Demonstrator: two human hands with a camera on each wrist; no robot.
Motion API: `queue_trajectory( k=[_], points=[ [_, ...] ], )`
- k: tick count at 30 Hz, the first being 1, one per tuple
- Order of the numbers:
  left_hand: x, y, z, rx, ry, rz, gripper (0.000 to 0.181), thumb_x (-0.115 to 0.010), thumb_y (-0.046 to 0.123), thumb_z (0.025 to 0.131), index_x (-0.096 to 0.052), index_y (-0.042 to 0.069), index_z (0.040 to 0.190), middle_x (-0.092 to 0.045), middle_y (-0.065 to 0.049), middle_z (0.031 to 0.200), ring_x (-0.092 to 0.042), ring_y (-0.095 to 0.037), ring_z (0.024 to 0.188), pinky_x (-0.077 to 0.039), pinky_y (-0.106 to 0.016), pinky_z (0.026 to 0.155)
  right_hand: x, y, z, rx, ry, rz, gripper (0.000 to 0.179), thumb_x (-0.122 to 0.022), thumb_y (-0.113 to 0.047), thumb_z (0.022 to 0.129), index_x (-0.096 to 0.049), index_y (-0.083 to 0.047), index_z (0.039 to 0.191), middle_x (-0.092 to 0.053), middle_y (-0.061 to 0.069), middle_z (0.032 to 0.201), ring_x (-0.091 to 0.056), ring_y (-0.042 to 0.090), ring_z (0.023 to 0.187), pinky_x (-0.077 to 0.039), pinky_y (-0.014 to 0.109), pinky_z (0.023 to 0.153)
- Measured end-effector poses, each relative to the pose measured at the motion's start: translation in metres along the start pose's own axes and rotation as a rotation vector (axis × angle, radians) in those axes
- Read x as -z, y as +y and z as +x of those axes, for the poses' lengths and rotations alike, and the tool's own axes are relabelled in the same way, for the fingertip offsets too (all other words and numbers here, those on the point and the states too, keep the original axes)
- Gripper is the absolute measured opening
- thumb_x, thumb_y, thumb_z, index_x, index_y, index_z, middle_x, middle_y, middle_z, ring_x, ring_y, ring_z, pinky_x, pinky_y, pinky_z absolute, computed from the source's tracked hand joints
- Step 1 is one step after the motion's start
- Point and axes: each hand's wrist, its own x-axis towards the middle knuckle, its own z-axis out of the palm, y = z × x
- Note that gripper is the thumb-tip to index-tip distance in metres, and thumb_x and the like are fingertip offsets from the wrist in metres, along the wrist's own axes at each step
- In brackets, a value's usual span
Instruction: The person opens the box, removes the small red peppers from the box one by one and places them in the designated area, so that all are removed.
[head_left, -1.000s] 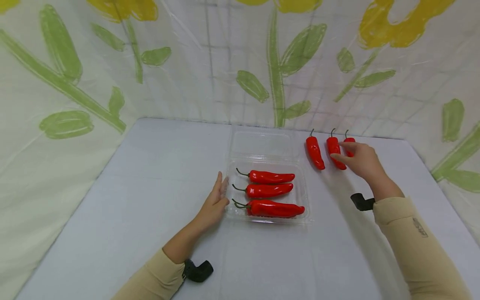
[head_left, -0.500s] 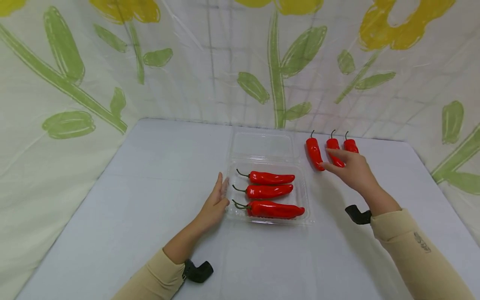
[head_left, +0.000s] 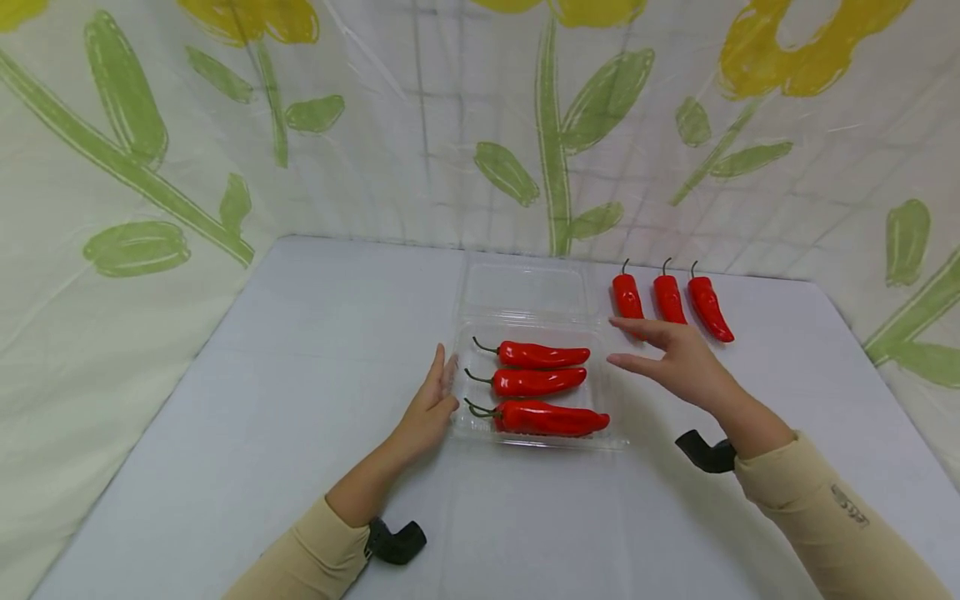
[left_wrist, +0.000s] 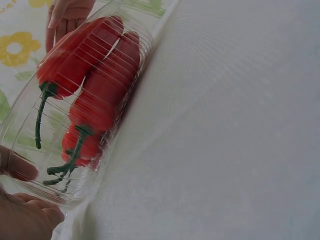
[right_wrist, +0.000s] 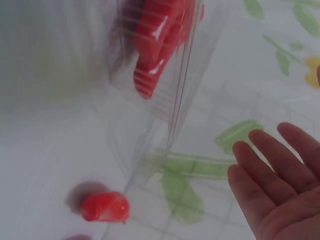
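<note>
Right hand (head_left: pixel 675 358) shifts leftward to the box (head_left: pixel 540 442), empty.
Its fingers are straight and spread, grasping nothing, near the right rim; the left hand (head_left: pixel 420 421) pinches the left wall. Red peppers (head_left: pixel 538 382) lie inside the box, its lid (head_left: pixel 523 292) folded back. Three loose peppers (head_left: pixel 708 308) lie on the table (head_left: pixel 525 525) behind the right hand, unmoved since it hovered over them, so the work seems no further along.

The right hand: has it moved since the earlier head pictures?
Yes, the right hand has moved left and lower in the picture, toward the stationary clear plastic clamshell container.
</note>
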Motion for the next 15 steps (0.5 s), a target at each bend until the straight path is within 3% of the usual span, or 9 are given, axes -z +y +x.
queue_trajectory(
  k=[6,15],
  points=[
    [0.000,0.000,0.000,0.006,0.004,-0.005,0.076,-0.031,-0.005,0.084,0.007,0.006,0.149,-0.014,-0.014,0.156,-0.008,-0.025,0.145,-0.005,-0.048,0.115,-0.012,-0.006,0.000,0.154,-0.150,0.128,0.058,-0.068,-0.027,0.082,-0.050,-0.012,0.135,-0.051,0.014,0.137,-0.044,0.039,0.128,-0.046,0.051,0.093],
    [0.001,-0.001,0.000,0.014,0.001,-0.009,0.076,-0.031,-0.005,0.085,0.007,0.006,0.149,-0.014,-0.014,0.156,-0.008,-0.025,0.145,-0.005,-0.048,0.115,-0.029,-0.016,0.001,0.192,-0.299,0.166,0.058,-0.069,-0.027,0.082,-0.051,-0.009,0.134,-0.054,0.014,0.134,-0.045,0.038,0.127,-0.050,0.046,0.090]
  ],
)
